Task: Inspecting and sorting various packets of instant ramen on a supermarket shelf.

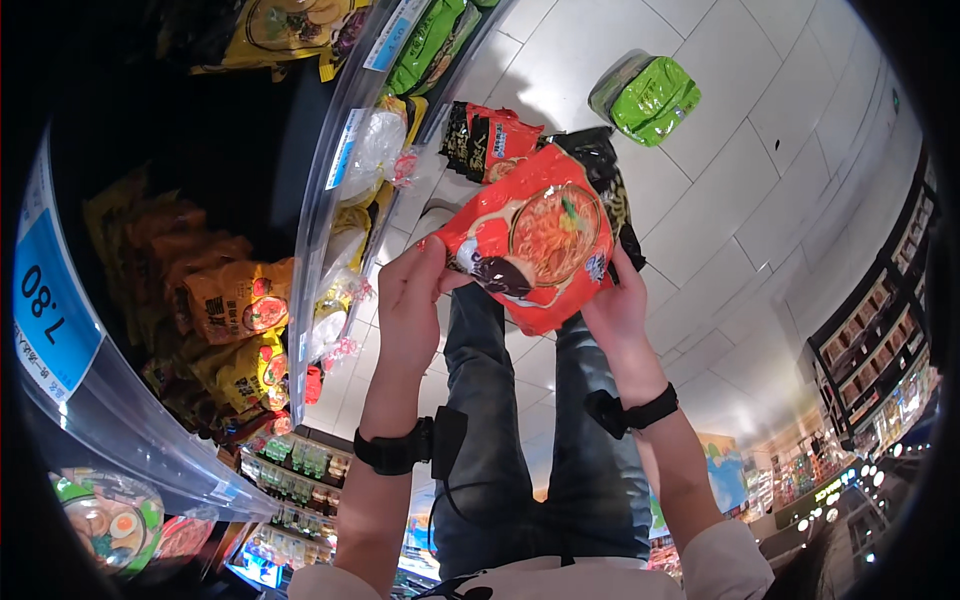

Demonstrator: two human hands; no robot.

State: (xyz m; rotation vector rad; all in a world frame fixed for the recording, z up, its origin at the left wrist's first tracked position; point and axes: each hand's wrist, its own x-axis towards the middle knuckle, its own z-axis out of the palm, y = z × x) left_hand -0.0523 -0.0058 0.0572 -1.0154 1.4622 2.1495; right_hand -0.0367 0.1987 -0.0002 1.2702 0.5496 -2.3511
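My left hand (410,285) and my right hand (620,305) grip opposite sides of a red noodle packet (548,240), its bowl picture facing up. A black packet (590,150) shows directly behind it; I cannot tell whether it is held too. Beyond these, red-and-black packets (490,140) lie toward the top, over the white floor. A green wrapped package (650,100) lies apart on the floor to the upper right.
A store shelf (315,250) with clear edging runs along my left, holding orange packets (230,300), yellow packets (235,375) and green packs (430,40). Dark display racks (875,340) curve along the right rim. My legs (480,400) stand on the tiled floor (740,200).
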